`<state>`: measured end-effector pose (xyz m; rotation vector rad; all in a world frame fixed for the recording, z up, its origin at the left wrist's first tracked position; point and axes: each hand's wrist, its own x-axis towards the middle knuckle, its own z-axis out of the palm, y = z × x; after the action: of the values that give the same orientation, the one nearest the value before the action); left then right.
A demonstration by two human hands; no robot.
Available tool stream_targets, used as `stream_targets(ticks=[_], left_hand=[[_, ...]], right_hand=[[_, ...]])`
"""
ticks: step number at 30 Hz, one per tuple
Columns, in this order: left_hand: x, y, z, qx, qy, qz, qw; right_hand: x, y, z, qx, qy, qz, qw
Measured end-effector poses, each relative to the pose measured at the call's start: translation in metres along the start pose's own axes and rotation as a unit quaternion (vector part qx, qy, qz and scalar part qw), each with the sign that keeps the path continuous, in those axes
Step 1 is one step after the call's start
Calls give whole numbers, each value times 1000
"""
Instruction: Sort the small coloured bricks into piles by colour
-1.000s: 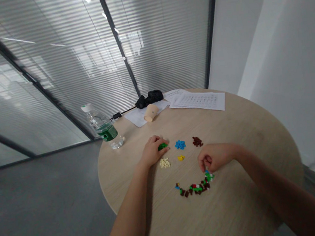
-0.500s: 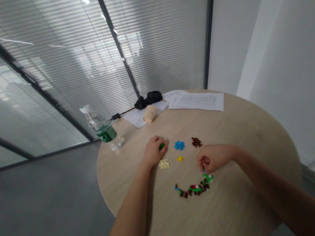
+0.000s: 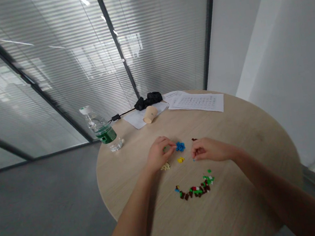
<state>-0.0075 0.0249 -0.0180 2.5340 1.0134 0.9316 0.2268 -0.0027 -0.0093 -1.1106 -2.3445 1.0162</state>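
My left hand [image 3: 161,153] rests at the pile of small blue building bricks [image 3: 180,146], thumb and forefinger pinched at its left edge. Whether a brick is between those fingertips I cannot make out. Some green bricks [image 3: 164,148] show partly behind the fingers, and cream bricks [image 3: 165,166] lie below that hand. My right hand [image 3: 211,149] is closed, with a tiny blue brick [image 3: 193,160] at its fingertips. It covers most of the brown brick pile [image 3: 194,139]. Between the hands are yellow bricks [image 3: 181,159]. Nearer me, a curved row of brown, green, red and white bricks [image 3: 196,191] lies on the table.
A single green brick [image 3: 209,170] lies above the row's right end. On the round wooden table [image 3: 233,123] also stand a water bottle [image 3: 104,131], a tipped paper cup [image 3: 150,114], a black bundle [image 3: 149,100] and printed sheets [image 3: 199,103].
My left hand has moved right from the green bricks to the blue pile. The right hand has gone up and left from the row's right end, and a green brick shows there now.
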Motion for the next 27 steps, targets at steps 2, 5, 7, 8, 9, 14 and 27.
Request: stream_targets(ticks=[2, 5, 7, 8, 9, 14, 27], left_hand=[[1, 10, 3, -42, -26, 28, 998], [2, 17, 9, -66, -50, 44, 996], [2, 16, 12, -66, -47, 47, 996], [2, 15, 13, -65, -40, 49, 996], [2, 14, 13, -63, -32, 49, 996], [3, 16, 12, -51, -12, 48, 997], [3, 0, 14, 174, -6, -123, 977]], right_hand=[[3, -2, 3, -2, 91, -16, 996], [8, -6, 8, 15, 158, -13, 987], [10, -9, 13, 29, 174, -5, 984], [11, -9, 14, 35, 180, -2, 983], [11, -10, 16, 39, 185, 1, 982], [14, -7, 22, 61, 200, 5, 978], [0, 5, 4, -24, 19, 70, 997]])
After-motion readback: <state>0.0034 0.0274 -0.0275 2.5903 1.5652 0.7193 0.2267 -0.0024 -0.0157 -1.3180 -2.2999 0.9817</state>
